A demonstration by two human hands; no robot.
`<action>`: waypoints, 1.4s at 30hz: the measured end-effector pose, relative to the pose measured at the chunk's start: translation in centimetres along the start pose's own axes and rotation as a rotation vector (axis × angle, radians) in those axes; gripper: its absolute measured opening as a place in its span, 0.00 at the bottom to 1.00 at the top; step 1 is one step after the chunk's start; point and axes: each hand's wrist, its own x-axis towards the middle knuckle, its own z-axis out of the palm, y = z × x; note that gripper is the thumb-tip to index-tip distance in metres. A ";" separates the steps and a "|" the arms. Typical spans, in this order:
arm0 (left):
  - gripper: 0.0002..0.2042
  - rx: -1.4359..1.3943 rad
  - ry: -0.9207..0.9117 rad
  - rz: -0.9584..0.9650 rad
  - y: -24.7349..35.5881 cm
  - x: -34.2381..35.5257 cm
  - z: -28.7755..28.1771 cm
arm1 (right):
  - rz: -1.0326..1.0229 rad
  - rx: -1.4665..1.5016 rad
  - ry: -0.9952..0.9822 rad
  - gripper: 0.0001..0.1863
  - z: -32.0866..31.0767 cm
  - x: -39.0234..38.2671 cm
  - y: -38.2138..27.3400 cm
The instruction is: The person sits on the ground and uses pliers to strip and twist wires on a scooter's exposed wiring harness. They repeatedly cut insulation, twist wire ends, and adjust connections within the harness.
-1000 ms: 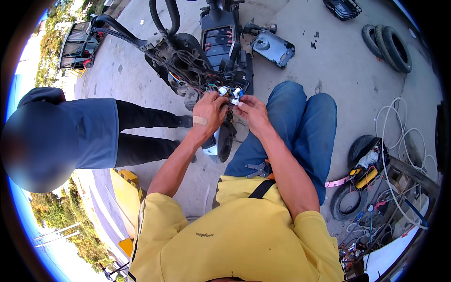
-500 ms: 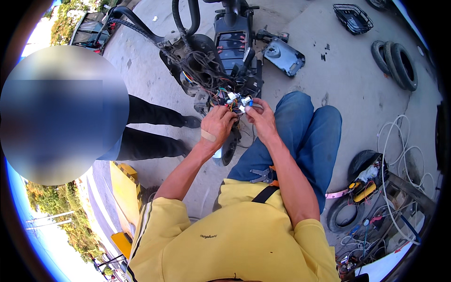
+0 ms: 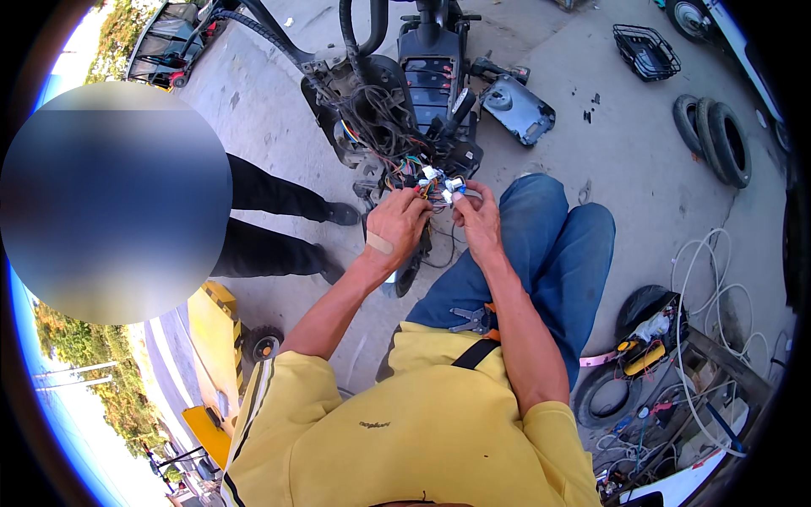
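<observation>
Both hands are at the front of a partly stripped electric scooter (image 3: 432, 84), among its loose coloured wires (image 3: 410, 166). My left hand (image 3: 397, 223), a plaster near its wrist, has its fingers closed around wires at the bundle's near side. My right hand (image 3: 481, 221) pinches a wire connector with white and blue parts (image 3: 459, 188) between thumb and fingers. Beside it, another white connector (image 3: 431, 172) sits in the bundle. The fingertips of the left hand are partly hidden. A plier-like tool (image 3: 470, 318) rests at my waist.
A person in dark trousers (image 3: 274, 188) stands close on the left. Right of the scooter lies a removed grey panel (image 3: 519, 110). Farther right are a black basket (image 3: 646, 52) and several tyres (image 3: 728, 144). A pale hose (image 3: 686, 338) and cluttered parts lie at lower right.
The whole view has shifted slightly, so the scooter appears lower and farther right. Both hands stay at the wires, with the same hold and only small finger movements.
</observation>
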 end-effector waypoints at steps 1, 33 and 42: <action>0.07 0.004 -0.001 -0.006 0.2 0.1 -0.2 | -0.016 -0.036 0.003 0.28 0.0 0.1 0.1; 0.11 0.112 0.097 0.008 1.1 -0.5 0.6 | -0.478 -0.647 -0.117 0.13 2.9 4.2 -5.5; 0.10 0.063 0.116 -0.057 1.4 -0.1 -0.3 | -0.385 -0.755 -0.096 0.15 3.8 3.4 -7.4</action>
